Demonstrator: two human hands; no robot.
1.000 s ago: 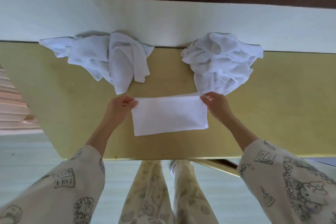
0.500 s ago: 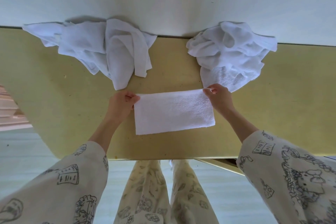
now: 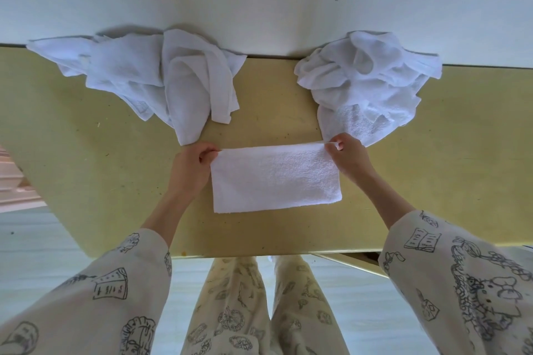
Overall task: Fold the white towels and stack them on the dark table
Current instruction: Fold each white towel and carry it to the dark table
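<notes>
So the folded white towel is lying flat as a neat rectangle on the yellowish tabletop, pretty much centered in front of the person and closer to the near edge than the far one. The left hand is pinching the towel's far-left corner with curled fingers, and the right hand is pinching the far-right corner the same way, thumb on top of the fabric, so the far edge is sitting stretched between them. Two heaps of unfolded white towels are waiting at the back of the tabletop against the pale wall: a spread-out left pile with strips draping toward the person, its lowest tip hanging just beyond the left hand, and a bunched-up right pile whose near edge is sitting right behind the right hand, touching or nearly touching it. Both arms are wearing cream sleeves with doodle prints.
</notes>
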